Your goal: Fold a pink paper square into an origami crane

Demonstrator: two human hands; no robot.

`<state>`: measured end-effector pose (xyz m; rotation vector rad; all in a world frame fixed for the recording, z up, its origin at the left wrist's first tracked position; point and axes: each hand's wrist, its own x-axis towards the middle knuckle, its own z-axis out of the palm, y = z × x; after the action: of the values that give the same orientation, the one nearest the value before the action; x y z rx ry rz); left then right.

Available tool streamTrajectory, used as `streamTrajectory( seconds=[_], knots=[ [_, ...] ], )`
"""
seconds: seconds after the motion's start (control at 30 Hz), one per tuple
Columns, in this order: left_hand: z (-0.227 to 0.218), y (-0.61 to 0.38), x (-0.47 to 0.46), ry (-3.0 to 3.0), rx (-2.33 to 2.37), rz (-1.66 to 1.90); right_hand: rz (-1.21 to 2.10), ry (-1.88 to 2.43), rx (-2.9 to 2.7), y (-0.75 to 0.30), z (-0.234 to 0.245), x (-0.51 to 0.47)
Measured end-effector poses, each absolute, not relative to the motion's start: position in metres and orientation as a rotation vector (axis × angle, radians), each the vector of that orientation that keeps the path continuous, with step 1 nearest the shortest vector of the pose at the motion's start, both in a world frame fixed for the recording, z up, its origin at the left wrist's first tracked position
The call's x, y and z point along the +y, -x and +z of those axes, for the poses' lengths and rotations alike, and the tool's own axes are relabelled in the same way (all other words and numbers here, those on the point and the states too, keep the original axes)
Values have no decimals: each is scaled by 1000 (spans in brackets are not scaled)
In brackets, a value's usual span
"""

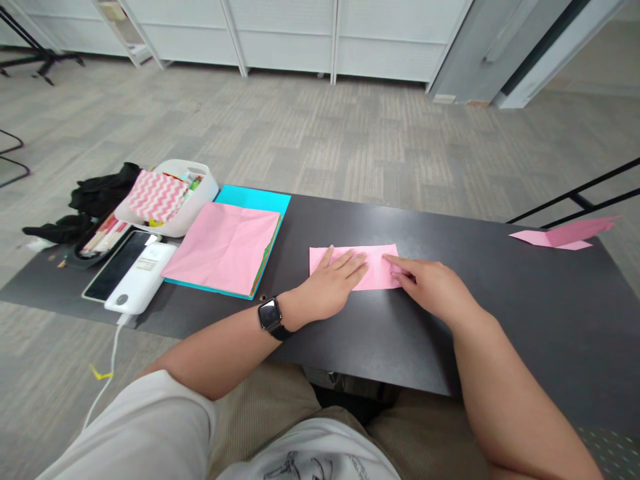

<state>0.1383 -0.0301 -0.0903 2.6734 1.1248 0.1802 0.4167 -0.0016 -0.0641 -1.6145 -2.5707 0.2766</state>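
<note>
A folded pink paper strip point(345, 257) lies flat on the dark table point(500, 293). My left hand point(333, 283), with a black watch on its wrist, lies flat on the strip's left half, fingers stretched out. My right hand point(430, 283) rests at the strip's right end, its fingertips pressing on the paper, fingers extended. Neither hand holds anything off the table.
A stack of coloured sheets point(227, 247), pink on top and cyan beneath, lies to the left. Further left are a white basket point(200, 200) with patterned paper, a phone point(117, 267), a white power bank point(143, 277) and black cloth point(100, 190). A folded pink piece point(563, 235) sits far right.
</note>
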Motion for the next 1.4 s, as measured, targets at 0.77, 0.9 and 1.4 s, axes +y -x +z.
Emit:
streamTrajectory(
  seconds=[0.77, 0.9, 1.4],
  knots=[
    [-80, -141, -22, -2589, 1202, 152, 314, 1860, -2533, -406, -54, -2],
    [-84, -141, -18, -2588, 1210, 188, 304, 1942, -2502, -404, -51, -2],
    [-91, -146, -3, -2491, 1246, 322, 246, 1476, -2441, -378, -91, -2]
  ],
)
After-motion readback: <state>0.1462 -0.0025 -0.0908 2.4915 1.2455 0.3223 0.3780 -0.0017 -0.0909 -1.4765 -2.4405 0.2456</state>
